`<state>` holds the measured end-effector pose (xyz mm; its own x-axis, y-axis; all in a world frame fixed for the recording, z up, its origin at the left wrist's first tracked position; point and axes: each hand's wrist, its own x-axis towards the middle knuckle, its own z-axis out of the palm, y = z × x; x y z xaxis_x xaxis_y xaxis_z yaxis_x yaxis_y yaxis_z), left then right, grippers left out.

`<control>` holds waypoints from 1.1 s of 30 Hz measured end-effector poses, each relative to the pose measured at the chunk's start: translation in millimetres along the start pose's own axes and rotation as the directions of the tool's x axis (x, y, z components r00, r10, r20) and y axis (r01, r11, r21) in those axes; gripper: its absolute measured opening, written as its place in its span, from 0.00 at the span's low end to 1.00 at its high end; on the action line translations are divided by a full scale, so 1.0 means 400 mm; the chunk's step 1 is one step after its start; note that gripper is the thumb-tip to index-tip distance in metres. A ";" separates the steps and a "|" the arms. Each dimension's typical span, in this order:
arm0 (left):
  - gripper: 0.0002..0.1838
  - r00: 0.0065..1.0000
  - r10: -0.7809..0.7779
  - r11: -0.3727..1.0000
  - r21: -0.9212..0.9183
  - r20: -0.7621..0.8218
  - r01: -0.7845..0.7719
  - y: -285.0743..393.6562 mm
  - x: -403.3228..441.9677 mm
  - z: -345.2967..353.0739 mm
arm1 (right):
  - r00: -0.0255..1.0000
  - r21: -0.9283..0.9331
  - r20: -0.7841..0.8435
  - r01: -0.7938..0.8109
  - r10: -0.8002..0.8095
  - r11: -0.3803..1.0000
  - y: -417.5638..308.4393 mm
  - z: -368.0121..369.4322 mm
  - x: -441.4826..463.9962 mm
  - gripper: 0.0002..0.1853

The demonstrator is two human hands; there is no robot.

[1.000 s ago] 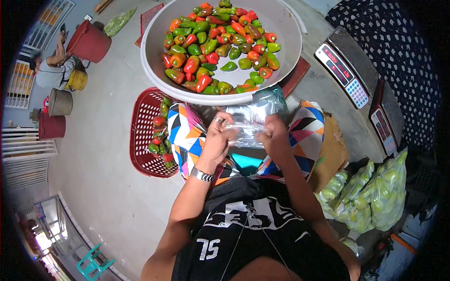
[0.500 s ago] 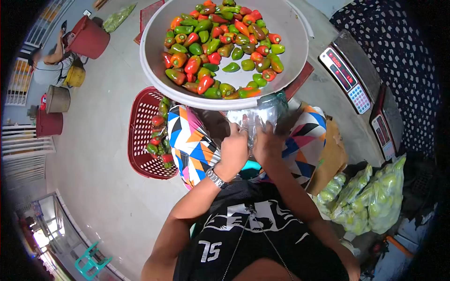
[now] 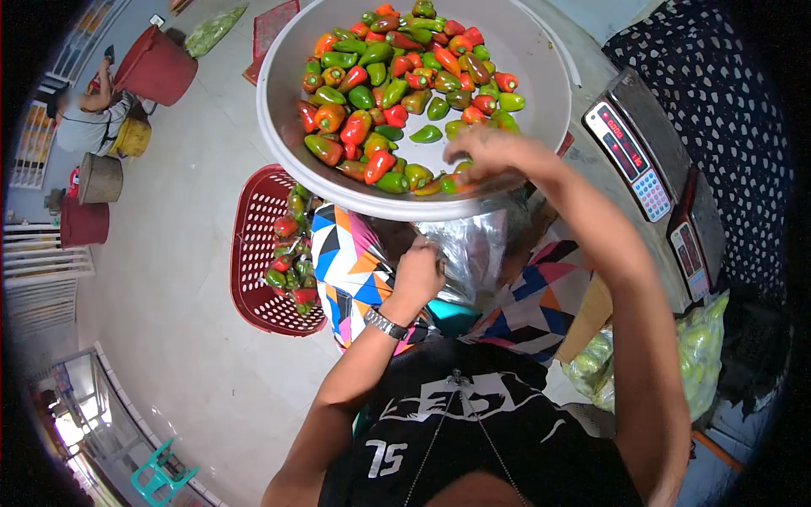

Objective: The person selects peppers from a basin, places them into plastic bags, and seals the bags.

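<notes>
My left hand [image 3: 420, 272] is closed on the edge of a clear plastic bag [image 3: 469, 253], which hangs between my knees below the basin. My right hand [image 3: 490, 154] is over the near right part of a large white basin [image 3: 372, 205]. Its fingers are curved and apart, just above or touching the peppers, and slightly blurred. Red, green and mixed-colour peppers [image 3: 355, 127] cover much of the basin's floor. One green pepper [image 3: 427, 133] lies on a bare patch left of my right hand.
A red perforated basket [image 3: 253, 296] with bagged peppers stands left of my leg. Two digital scales [image 3: 629, 156] sit at the right, near bags of green produce [image 3: 699, 355]. A person [image 3: 93, 118] is beside a red tub [image 3: 160, 68] at far left. A green stool [image 3: 165, 471] stands lower left.
My right hand has left the plastic bag and moved up and forward into the basin. My left hand has stayed at the bag, which now hangs more spread out.
</notes>
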<state>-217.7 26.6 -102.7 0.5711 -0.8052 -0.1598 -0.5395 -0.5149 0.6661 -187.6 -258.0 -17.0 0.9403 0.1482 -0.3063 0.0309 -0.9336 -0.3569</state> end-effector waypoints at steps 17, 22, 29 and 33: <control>0.07 0.997 -0.014 0.994 -0.106 0.070 0.021 -0.022 -0.009 0.009 | 0.610 0.132 0.764 -0.468 0.212 0.874 0.071 0.106 0.139 0.45; 0.08 0.995 -0.024 0.994 -0.101 0.095 0.034 -0.010 0.004 0.009 | 0.717 0.194 0.676 -0.393 0.168 0.899 0.034 0.035 0.076 0.40; 0.06 0.998 0.063 0.991 -0.119 -0.004 -0.063 -0.015 0.000 0.019 | 0.770 0.132 0.621 -0.286 0.146 0.949 0.037 0.026 0.101 0.39; 0.07 0.998 0.058 0.991 -0.117 -0.009 -0.059 -0.006 0.003 0.017 | 0.974 0.452 0.225 -0.125 0.022 0.883 -0.001 -0.101 -0.017 0.31</control>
<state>-220.1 24.6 -109.5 0.5441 -0.8312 -0.1143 -0.4962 -0.4286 0.7551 -180.2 -271.8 20.8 0.8406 0.1968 -0.5047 -0.2430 -0.6957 -0.6760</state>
